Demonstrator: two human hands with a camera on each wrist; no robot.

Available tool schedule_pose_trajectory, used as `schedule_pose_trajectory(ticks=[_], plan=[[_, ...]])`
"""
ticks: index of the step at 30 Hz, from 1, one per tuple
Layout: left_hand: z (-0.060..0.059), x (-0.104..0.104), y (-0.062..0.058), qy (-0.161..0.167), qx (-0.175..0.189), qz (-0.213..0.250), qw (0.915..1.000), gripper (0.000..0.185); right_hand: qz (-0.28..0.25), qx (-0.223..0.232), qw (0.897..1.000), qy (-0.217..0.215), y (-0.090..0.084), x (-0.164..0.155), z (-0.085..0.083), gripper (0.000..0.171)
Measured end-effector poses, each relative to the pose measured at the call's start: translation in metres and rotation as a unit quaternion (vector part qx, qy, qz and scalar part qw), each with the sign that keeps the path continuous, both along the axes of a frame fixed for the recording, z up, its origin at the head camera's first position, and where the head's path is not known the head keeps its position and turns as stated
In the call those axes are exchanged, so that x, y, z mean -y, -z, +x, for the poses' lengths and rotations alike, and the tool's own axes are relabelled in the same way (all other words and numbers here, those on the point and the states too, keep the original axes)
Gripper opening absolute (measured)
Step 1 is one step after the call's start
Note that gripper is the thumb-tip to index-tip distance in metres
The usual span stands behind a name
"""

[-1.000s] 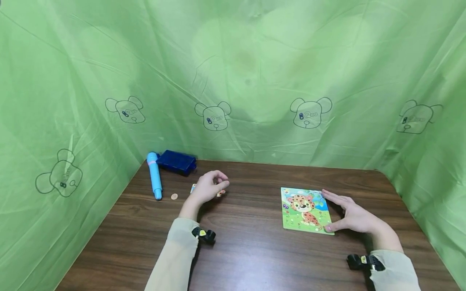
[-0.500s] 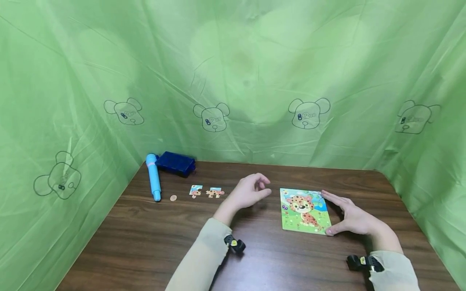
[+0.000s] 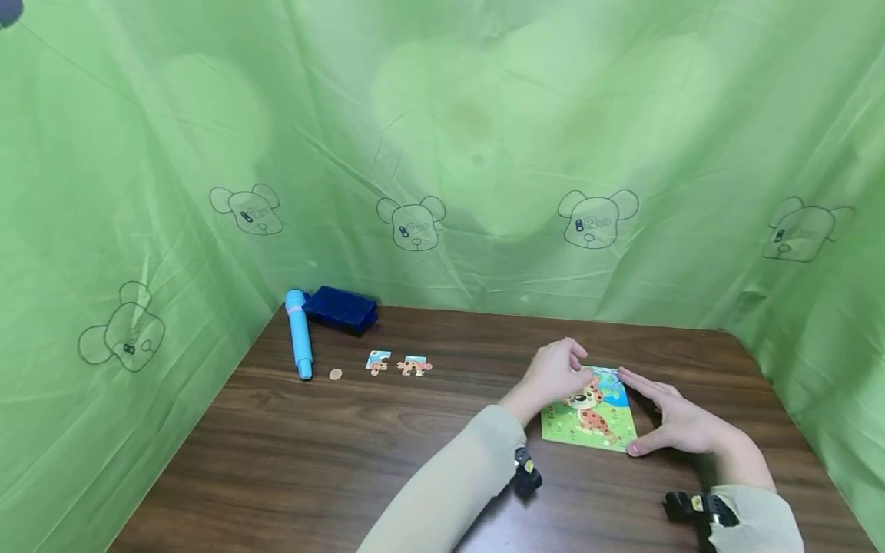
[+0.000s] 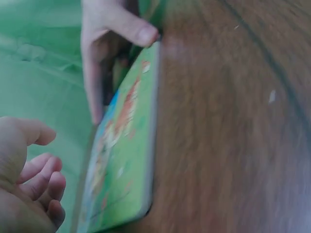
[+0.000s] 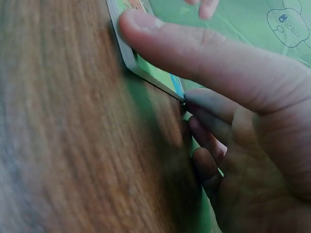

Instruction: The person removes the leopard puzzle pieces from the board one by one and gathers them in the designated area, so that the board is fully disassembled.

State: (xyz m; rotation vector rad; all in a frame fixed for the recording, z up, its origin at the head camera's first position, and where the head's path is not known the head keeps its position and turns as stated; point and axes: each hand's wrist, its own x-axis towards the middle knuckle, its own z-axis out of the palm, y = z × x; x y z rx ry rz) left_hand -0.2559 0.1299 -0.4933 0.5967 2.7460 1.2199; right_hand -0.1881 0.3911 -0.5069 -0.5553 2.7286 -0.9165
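A square jigsaw puzzle board (image 3: pixel 577 432) with a cartoon leopard on green and blue lies on the brown table. My left hand (image 3: pixel 555 374) is over its far left corner in the head view, hiding part of the leopard's head. In the left wrist view the fingers of that hand (image 4: pixel 34 182) are loosely bent, with a gap to the thumb and nothing between them. At the board's right side, my right hand (image 3: pixel 681 422) touches the near corner with its thumb and the far corner with its outstretched index finger.
Two loose jigsaw pieces, one (image 3: pixel 378 362) beside another (image 3: pixel 415 366), lie left of the board. Farther left are a small round disc (image 3: pixel 335 375), a light blue toy microphone (image 3: pixel 299 338) and a dark blue box (image 3: pixel 342 309). Green cloth (image 3: pixel 484 253) surrounds the table.
My left hand has moved right, from above the loose pieces, across the table to the puzzle board, uncovering both pieces. My right hand has stayed at the board's right side.
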Motion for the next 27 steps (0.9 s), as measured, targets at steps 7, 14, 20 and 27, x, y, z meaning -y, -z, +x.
schedule_pose_trajectory(ticks=[7,14,20,27], plan=[[0.004,-0.021,0.021,-0.018,-0.046,-0.081,0.9955,0.027,-0.007,0.008,1.0,0.002,0.002,-0.001,0.001,0.125],[0.013,-0.026,0.018,-0.03,-0.046,-0.157,0.9861,0.032,-0.005,0.013,1.0,0.004,0.001,-0.001,0.001,0.126],[0.014,-0.024,0.021,-0.023,-0.062,-0.163,0.9845,0.028,-0.008,0.022,1.0,0.003,0.001,0.0,0.0,0.125],[0.018,-0.026,0.022,-0.025,-0.073,-0.168,0.9827,0.032,-0.011,0.02,1.0,0.001,0.001,0.001,0.0,0.126]])
